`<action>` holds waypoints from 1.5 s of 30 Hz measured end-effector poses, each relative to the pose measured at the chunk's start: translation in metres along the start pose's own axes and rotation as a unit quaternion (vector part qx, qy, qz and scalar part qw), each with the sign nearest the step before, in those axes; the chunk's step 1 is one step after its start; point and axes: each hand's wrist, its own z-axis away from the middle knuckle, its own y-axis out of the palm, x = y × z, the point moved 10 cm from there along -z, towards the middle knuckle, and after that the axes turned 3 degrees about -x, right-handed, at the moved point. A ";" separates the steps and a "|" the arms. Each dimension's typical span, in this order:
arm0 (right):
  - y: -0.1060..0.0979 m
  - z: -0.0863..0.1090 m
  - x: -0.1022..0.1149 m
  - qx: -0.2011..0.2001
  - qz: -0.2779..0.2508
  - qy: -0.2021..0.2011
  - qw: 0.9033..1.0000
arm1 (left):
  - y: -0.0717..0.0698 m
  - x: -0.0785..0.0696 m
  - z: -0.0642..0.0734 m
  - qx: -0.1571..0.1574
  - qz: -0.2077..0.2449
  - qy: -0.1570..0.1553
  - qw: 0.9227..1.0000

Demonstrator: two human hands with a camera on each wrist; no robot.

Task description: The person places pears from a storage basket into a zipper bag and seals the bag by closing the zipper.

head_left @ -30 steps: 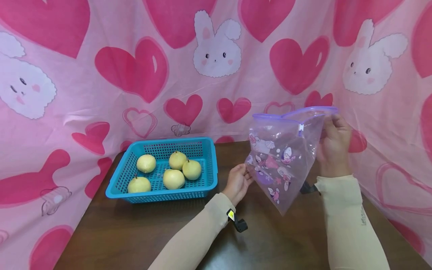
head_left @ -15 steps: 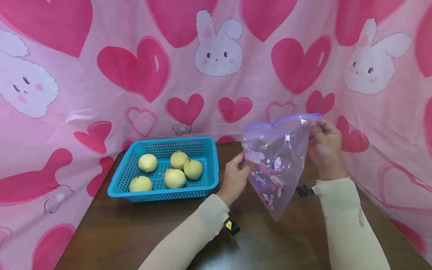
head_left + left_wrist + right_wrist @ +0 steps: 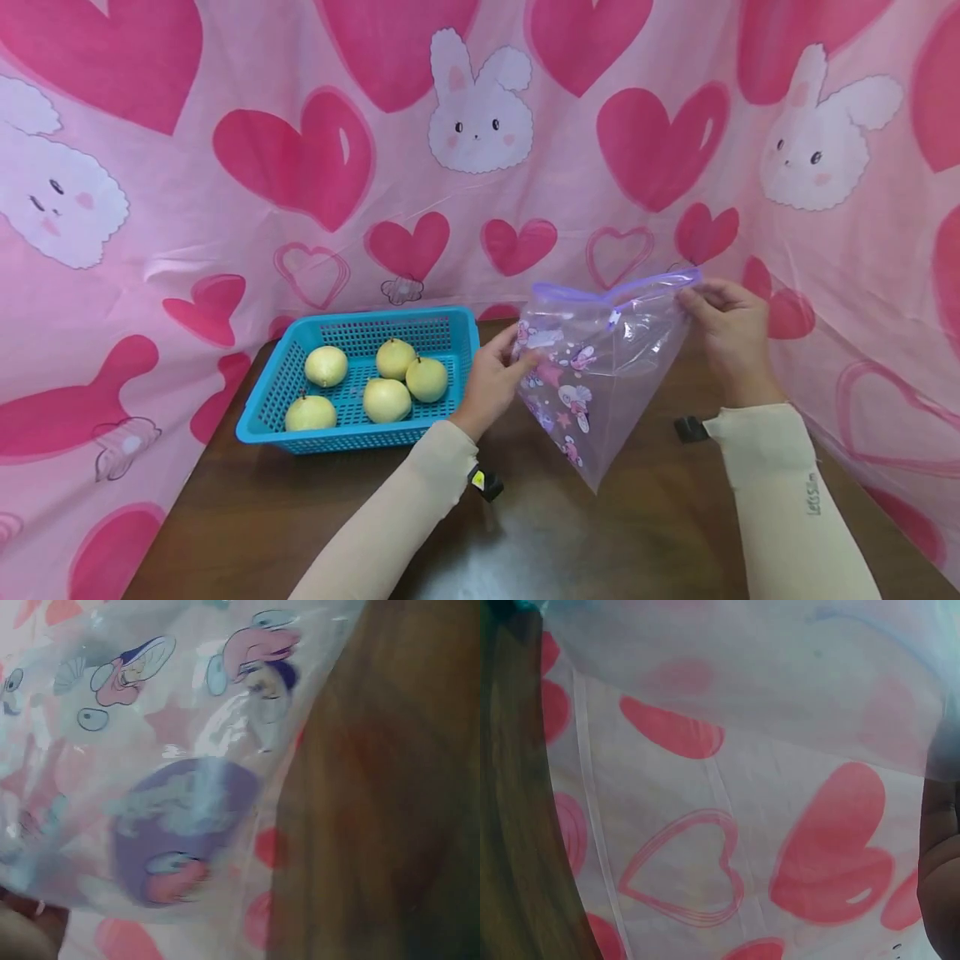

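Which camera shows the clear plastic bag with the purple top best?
The head view: it shows the clear plastic bag from purple zip top to pointed corner. The left wrist view shows only its cartoon pictures up close; the right wrist view, only a cloudy see-through part.

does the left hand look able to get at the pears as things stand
Likely yes, if the left hand releases the bag: it is beside the basket, and nothing covers the pears.

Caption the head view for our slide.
Left hand and right hand hold a zip bag beside a blue basket of pears.
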 end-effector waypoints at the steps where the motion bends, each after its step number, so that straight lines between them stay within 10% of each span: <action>1: 0.004 0.000 0.000 0.013 0.010 0.000 1.000 | 0.001 -0.003 -0.001 0.017 -0.014 -0.001 1.000; 9: 0.044 0.005 -0.001 0.176 0.020 -0.006 0.984 | -0.003 -0.020 -0.021 0.085 -0.113 -0.046 0.989; 13: 0.059 0.012 -0.007 0.246 0.064 -0.006 0.967 | 0.011 -0.015 -0.025 0.163 -0.255 -0.082 0.949; 17: 0.065 0.019 -0.019 0.265 0.130 0.007 0.955 | 0.027 -0.017 -0.024 0.207 -0.355 -0.041 0.911; 26: 0.057 0.018 -0.032 0.270 0.227 0.020 0.935 | -0.006 -0.061 -0.029 -0.052 -0.426 0.173 0.886; 32: 0.061 0.015 -0.029 0.257 0.288 0.003 0.922 | -0.010 -0.054 -0.032 -0.041 -0.427 0.146 0.891; 35: 0.064 0.012 -0.029 0.237 0.319 -0.008 0.918 | -0.007 -0.055 -0.030 -0.030 -0.446 0.164 0.879; 37: 0.066 0.011 -0.030 0.224 0.332 -0.015 0.916 | 0.001 -0.061 -0.025 -0.010 -0.455 0.200 0.867; 39: 0.067 0.010 -0.033 0.215 0.338 -0.013 0.916 | 0.013 -0.059 -0.020 0.048 -0.438 0.209 0.873; 45: 0.064 0.007 -0.041 0.194 0.341 0.000 0.920 | 0.048 -0.015 -0.005 0.256 -0.360 0.073 0.894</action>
